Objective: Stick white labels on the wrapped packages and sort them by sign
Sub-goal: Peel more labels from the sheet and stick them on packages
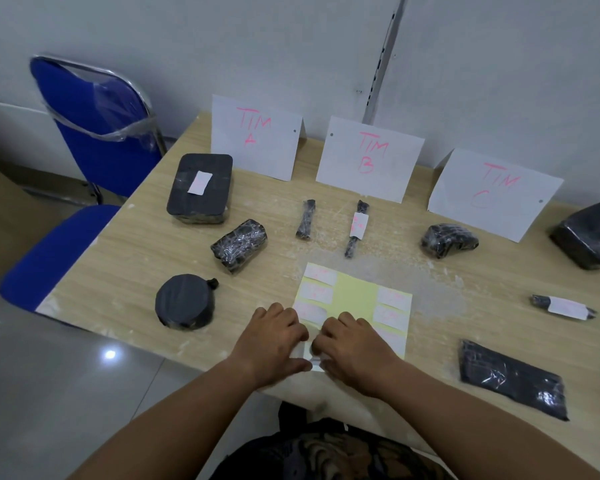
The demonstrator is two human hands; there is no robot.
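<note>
Small white paper label [307,352] is pinched between curled fingers of left hand [274,341] and right hand [357,348], over the near edge of the yellow backing sheet [354,292]. If peeled carelessly, it could be torn, folded onto itself or stuck to the fingertips. Round black film-wrapped package [184,303], left of the fingers, is unlabelled.

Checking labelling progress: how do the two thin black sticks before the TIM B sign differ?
The left thin black plastic-wrapped stick is bare; the right thin black plastic-wrapped stick has a white label on its middle. The right stick looks longer than the left stick. Both lie on the wooden table, before the TIM B sign.
</note>
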